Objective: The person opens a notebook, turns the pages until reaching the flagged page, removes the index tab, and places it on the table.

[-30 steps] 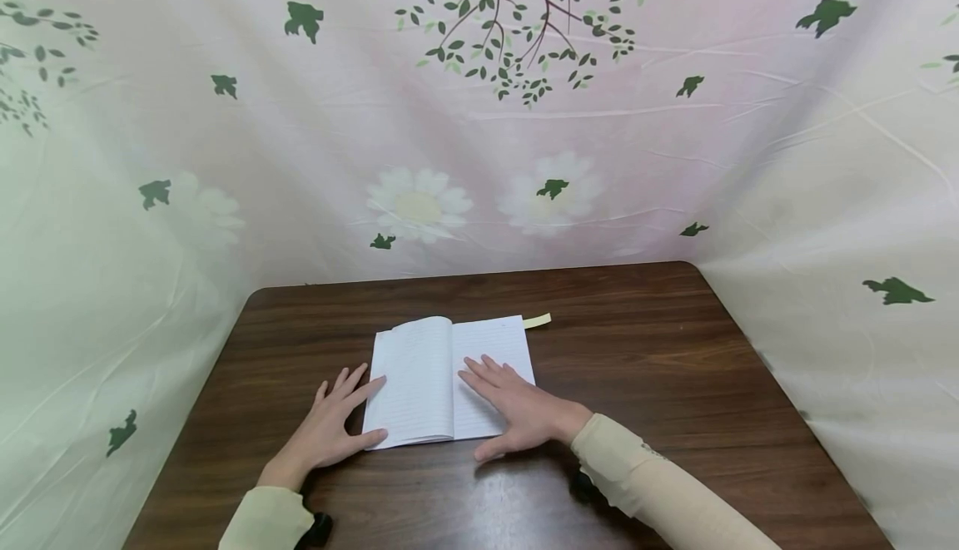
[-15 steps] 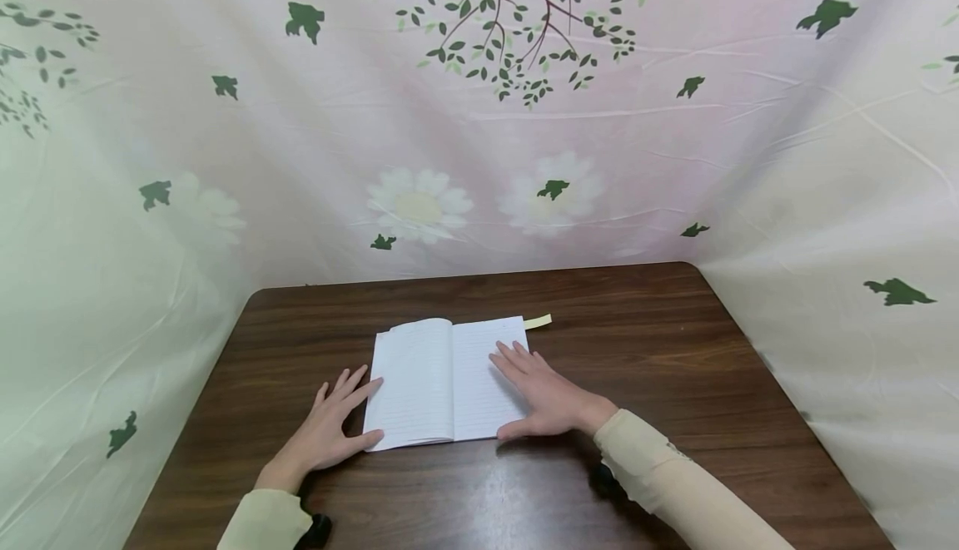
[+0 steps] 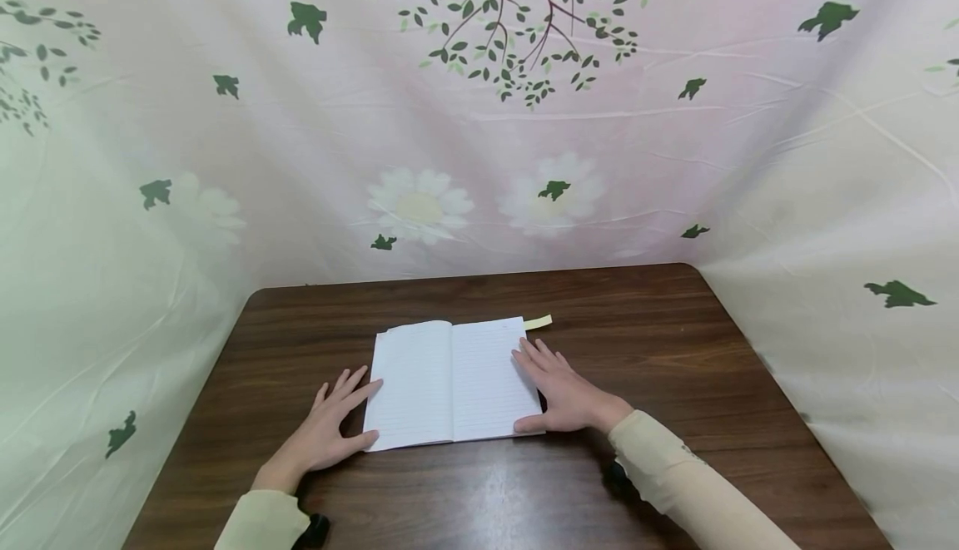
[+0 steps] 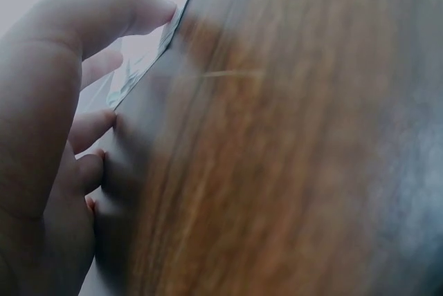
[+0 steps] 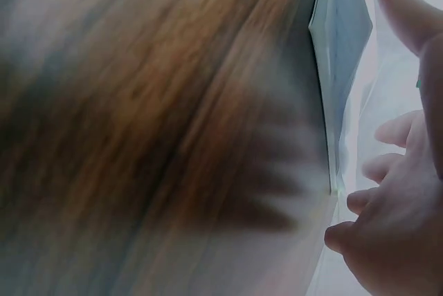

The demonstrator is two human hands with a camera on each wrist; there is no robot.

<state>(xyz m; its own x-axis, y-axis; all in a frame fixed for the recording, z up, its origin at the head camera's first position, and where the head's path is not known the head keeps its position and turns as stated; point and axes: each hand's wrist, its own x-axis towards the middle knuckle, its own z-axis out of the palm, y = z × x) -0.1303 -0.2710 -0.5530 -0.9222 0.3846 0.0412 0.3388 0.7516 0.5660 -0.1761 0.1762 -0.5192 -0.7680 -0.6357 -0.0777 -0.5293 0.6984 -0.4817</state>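
Note:
A lined notebook [image 3: 430,384] lies open on the wooden table, with both pages showing. At its left edge my left hand [image 3: 325,429] has spread fingers. The thumb and index fingertip rest on the page margin, and in the left wrist view the thumb [image 4: 131,9] touches the notebook's edge. My right hand [image 3: 565,396] is at the right edge, fingers extended and fingertips over the right page's outer margin. The right wrist view has these fingers [image 5: 387,199] beside the notebook [image 5: 339,54]; whether they touch the paper I cannot tell.
A pale yellow strip [image 3: 538,322] sticks out from the notebook's top right corner. The dark wooden table [image 3: 637,325] extends around it. A fabric curtain [image 3: 479,142] printed with leaves and flowers stands behind and at both sides of the table.
My right hand has slid rightward across the right page to its outer edge. The left page, bulging before, lies flatter. My left hand has stayed nearly still.

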